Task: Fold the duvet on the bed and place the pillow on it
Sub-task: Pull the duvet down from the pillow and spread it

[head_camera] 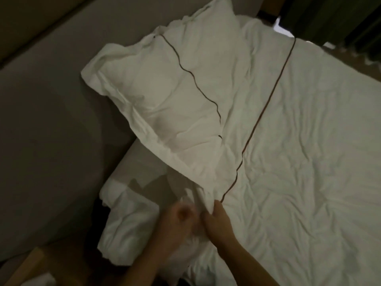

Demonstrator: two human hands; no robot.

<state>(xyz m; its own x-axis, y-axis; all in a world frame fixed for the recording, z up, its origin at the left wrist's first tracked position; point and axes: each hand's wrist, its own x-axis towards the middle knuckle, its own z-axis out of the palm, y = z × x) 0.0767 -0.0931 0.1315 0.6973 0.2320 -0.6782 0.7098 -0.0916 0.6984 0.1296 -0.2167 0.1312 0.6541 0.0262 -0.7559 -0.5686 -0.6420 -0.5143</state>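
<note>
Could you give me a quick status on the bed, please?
Right hand gripping duvet corner. Left hand blurred beside it. Pillow lying near headboard.

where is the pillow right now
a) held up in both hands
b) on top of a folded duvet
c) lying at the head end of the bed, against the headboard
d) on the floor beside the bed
c: the pillow lies at the head end against the headboard, while both hands, left hand and right hand, are down at the bunched duvet edge, which is still spread out.
</note>
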